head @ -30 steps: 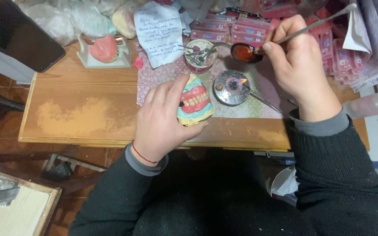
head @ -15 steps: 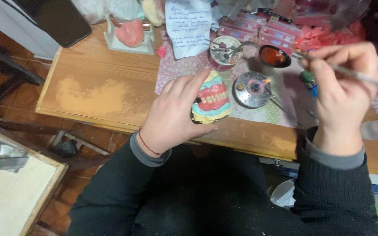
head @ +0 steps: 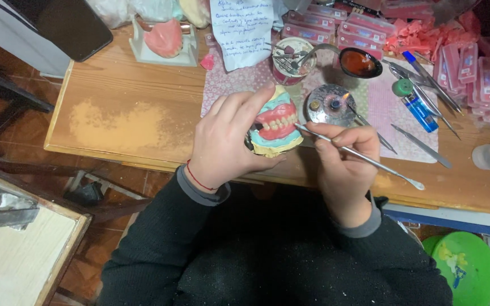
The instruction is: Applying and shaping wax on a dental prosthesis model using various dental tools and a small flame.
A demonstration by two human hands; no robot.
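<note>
Cradling the denture model teeth-outward, the left hand grips it steady while the right hand pinches a metal instrument penlike, tip at the teeth.

A handwritten note, a small burner, pink flat boxes and perhaps a lighter crowd the wooden table.

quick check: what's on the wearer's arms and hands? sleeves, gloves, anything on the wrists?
Both hands are bare, no gloves. The left hand has a thin red string bracelet at the wrist; the right hand shows none. Both arms wear dark knit sleeves with grey cuffs showing at the wrists.
</note>
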